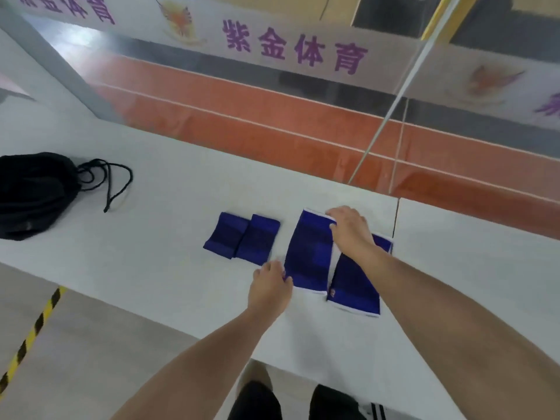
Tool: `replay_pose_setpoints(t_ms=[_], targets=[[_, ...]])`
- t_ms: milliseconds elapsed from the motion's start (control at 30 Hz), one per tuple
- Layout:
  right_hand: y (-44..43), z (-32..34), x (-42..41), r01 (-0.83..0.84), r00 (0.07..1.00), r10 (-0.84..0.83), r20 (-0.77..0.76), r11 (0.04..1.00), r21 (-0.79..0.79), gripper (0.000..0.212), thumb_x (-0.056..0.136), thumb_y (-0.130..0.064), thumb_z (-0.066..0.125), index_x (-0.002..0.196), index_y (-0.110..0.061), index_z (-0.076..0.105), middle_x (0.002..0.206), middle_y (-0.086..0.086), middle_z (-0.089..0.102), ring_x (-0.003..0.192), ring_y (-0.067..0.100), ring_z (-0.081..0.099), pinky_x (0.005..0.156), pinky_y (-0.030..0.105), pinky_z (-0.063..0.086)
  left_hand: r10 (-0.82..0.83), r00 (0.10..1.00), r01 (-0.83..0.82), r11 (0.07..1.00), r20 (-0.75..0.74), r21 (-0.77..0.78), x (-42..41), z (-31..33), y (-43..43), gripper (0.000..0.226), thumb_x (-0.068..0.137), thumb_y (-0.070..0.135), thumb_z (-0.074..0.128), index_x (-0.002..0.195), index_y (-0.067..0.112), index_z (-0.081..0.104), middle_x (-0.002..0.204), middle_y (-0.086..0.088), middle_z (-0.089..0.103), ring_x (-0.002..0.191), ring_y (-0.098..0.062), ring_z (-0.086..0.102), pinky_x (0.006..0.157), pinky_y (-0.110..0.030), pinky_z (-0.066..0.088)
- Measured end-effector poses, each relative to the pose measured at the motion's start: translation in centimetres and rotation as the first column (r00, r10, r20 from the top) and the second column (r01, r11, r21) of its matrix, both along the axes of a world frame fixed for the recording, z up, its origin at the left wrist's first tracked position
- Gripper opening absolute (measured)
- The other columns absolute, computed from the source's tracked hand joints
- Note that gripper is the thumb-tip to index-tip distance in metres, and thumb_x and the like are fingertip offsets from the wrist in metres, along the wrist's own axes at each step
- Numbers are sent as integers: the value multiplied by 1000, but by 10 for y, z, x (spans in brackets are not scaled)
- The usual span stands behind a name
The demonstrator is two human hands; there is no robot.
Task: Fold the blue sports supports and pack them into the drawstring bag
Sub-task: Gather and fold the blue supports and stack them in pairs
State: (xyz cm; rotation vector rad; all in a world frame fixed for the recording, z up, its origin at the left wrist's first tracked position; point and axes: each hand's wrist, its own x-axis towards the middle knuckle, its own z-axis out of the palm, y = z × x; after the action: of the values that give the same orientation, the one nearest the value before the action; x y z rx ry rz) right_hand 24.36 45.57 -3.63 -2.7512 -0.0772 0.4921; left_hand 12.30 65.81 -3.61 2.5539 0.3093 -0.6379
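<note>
four blue knitted sports supports flat on white bench point(151, 268). two short blue supports point(257, 241) side by side, touching. two long blue supports with white edge bands just right of them. left hand point(269, 291) pinches near left corner of left long support point(309, 256), fingers curled. right hand point(348, 231) grips same support's far right corner, fingers curled over white band; its forearm crosses right long support point(354, 286). black fabric drawstring bag point(33, 192) well apart at bench's left end, black cords point(118, 183) loose beside it.

A wide bare stretch of white table point(169, 247) lies between the black drawstring bag point(33, 192) (cords point(131, 176) trailing rightward) and the blue supports point(225, 234).
</note>
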Motion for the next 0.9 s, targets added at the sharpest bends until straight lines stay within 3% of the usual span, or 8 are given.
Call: replay_pose_setpoints(t_ms=[100,267,333,433,500,600,767,900], targets=[[1,-3,-34,60,998,-58,-33,998,36,37,99,-12,50,135,-21,56,137,-1,55,126,21,48,107,40,37,-369,926,367,930,85,37,12,1,4,38,95,35,56,130,22,49,135,2,48,124,-24,43,101,-36,44],[4,-14,-83,129,991,-128,-26,992,4,35,103,-22,48,137,-21,54,143,-3,54,134,17,46,107,38,41,-788,614,779,613,31,134,47,-20,10,77,93,53,52,157,28,17,167,0,3,153,-24,1,121,-47,17],[5,-21,-99,61,996,-64,-59,997,-54,43,105,-28,44,147,-20,42,157,-2,38,147,15,31,114,40,37,-877,479,865,467,-27,182,58,-34,11,89,91,66,43,159,26,3,166,-1,-15,153,-25,-13,122,-53,8],[7,-33,-120,-46,986,22,-166,988,-147,57,107,-38,27,159,-18,11,168,-2,-3,155,16,-3,125,43,12,-928,368,907,343,-61,246,65,-51,14,99,85,80,27,158,23,-9,162,-3,-29,149,-26,-28,120,-58,-3],[9,-39,-129,-64,979,27,-200,981,-181,61,107,-42,20,159,-20,0,167,-4,-13,153,15,-13,126,45,2,-939,337,911,306,-71,277,66,-58,17,102,82,84,17,157,21,-12,161,-3,-32,145,-25,-35,119,-59,-10],[7,-43,-136,-8,988,-13,-151,991,-135,63,104,-47,16,160,-19,2,167,-4,-9,153,15,-12,126,45,5,-940,331,913,296,-83,280,65,-58,17,106,80,88,12,157,19,-13,160,-4,-33,144,-25,-37,119,-59,-11],[-19,-39,-152,126,991,-130,-13,975,-183,69,101,-52,10,159,-16,12,168,0,4,155,17,-4,125,45,13,-905,419,876,424,73,230,64,-36,-1,94,89,79,15,159,16,5,167,-1,-8,152,-20,-16,123,-51,-4],[-41,-45,-167,110,993,-118,-20,968,-225,71,101,-57,14,160,-16,8,168,0,-2,154,18,-9,125,45,13,-913,406,887,404,38,222,57,-44,-20,84,95,70,10,158,18,-8,165,5,-20,150,-15,-24,124,-49,0]])
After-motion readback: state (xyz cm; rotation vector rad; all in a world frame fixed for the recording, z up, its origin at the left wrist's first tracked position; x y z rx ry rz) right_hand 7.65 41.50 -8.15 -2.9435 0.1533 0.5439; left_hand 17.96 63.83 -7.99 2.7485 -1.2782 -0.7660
